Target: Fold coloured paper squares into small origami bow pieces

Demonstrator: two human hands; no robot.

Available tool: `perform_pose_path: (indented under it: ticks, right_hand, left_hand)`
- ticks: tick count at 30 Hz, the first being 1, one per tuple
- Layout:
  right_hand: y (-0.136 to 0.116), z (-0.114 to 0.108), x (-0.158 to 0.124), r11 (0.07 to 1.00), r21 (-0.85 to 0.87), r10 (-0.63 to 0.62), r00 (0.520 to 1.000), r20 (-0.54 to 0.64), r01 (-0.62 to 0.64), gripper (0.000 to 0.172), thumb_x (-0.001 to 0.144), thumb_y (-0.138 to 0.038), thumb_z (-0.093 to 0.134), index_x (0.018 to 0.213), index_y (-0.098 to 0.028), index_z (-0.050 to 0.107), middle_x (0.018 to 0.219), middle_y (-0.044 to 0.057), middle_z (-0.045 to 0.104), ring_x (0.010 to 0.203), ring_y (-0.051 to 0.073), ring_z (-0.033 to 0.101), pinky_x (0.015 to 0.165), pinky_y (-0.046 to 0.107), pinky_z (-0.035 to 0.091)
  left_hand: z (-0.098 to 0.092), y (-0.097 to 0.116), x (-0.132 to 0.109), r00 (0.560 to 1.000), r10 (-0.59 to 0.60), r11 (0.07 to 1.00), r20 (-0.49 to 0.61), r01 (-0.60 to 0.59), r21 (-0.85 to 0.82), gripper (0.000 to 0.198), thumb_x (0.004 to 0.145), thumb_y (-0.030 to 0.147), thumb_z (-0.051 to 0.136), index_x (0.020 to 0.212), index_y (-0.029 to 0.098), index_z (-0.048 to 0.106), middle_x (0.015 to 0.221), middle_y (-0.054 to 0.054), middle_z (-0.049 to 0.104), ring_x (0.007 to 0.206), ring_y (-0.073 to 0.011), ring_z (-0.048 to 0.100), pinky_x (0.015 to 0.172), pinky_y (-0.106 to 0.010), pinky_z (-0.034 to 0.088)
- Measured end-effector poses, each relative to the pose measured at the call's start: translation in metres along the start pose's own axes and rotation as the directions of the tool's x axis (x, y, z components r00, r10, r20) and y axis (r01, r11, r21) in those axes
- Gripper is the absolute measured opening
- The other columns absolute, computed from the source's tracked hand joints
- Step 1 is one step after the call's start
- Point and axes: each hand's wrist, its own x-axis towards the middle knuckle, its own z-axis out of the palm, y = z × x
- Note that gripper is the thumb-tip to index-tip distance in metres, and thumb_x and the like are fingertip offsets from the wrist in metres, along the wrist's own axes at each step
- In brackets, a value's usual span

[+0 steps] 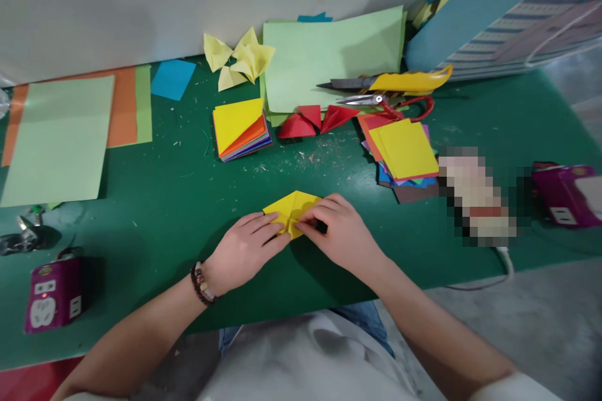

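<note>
Firmly together: both hands on a small yellow fold

Left fingers (266,229): nearly straight, close together, lying across the lower left of the folded yellow paper (291,213). Right fingers (313,213): curled, close together, over its upper right; both thumbs out of sight, any pinch beneath unclear. Paper flat on the green cutting mat (155,250), directly under and between the fingertips. Well ahead of the fingers, a stack of origami paper (242,128) and red folded pieces (320,118); farther ahead and right of them, red-handled scissors (385,103). Just behind the left fingers, at the wrist, a bead bracelet (202,282). Likely best for a fold this small: even fingertip pressure, edges lined up, paper held flat against the mat
</note>
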Motion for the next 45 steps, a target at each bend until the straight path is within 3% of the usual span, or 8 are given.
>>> perform_pose_path:
  ticks: [7, 30, 40, 45]
  right_hand:
    - [-0.004, -0.004, 0.007, 0.997, -0.066, 0.047, 0.998, 0.052, -0.044, 0.016, 0.081, -0.022, 0.067, 0.067, -0.020, 0.060, 0.068, 0.001, 0.064, 0.075, 0.020, 0.051, 0.068, 0.032, 0.043]
    - [-0.013, -0.008, 0.014, 0.968, -0.235, 0.130, 0.981, 0.143, -0.094, 0.017, 0.080, -0.024, 0.069, 0.065, -0.020, 0.061, 0.069, 0.001, 0.068, 0.075, 0.020, 0.053, 0.067, 0.032, 0.038]
    - [-0.008, -0.003, 0.011, 0.965, -0.260, 0.039, 0.996, 0.075, -0.018, 0.021, 0.085, -0.028, 0.064, 0.066, -0.021, 0.059, 0.068, 0.003, 0.067, 0.073, 0.021, 0.054, 0.063, 0.033, 0.036]
    - [-0.005, -0.001, 0.007, 0.978, -0.200, 0.061, 0.998, 0.027, -0.055, 0.011, 0.084, -0.028, 0.065, 0.081, -0.021, 0.057, 0.067, 0.003, 0.064, 0.073, 0.022, 0.055, 0.065, 0.033, 0.039]
  left_hand:
    - [-0.007, 0.001, -0.001, 0.995, 0.028, 0.999, 0.092, -0.031, 0.029, 0.029, 0.094, 0.013, 0.050, 0.119, 0.022, 0.060, 0.120, -0.005, 0.063, 0.123, -0.0213, 0.052, 0.105, -0.041, 0.044]
    - [-0.006, 0.001, 0.001, 0.995, 0.036, 0.998, 0.095, -0.041, 0.050, 0.022, 0.095, 0.018, 0.050, 0.112, 0.023, 0.063, 0.119, -0.002, 0.063, 0.123, -0.0216, 0.050, 0.104, -0.040, 0.044]
    - [-0.008, 0.000, 0.003, 0.991, 0.031, 0.999, 0.127, -0.036, 0.039, 0.023, 0.094, 0.018, 0.052, 0.114, 0.024, 0.063, 0.120, -0.001, 0.064, 0.123, -0.0206, 0.050, 0.101, -0.039, 0.044]
    - [-0.011, -0.001, 0.006, 0.988, 0.021, 0.999, 0.155, -0.028, 0.043, 0.022, 0.094, 0.020, 0.054, 0.113, 0.026, 0.063, 0.116, 0.003, 0.066, 0.122, -0.0206, 0.050, 0.099, -0.038, 0.044]
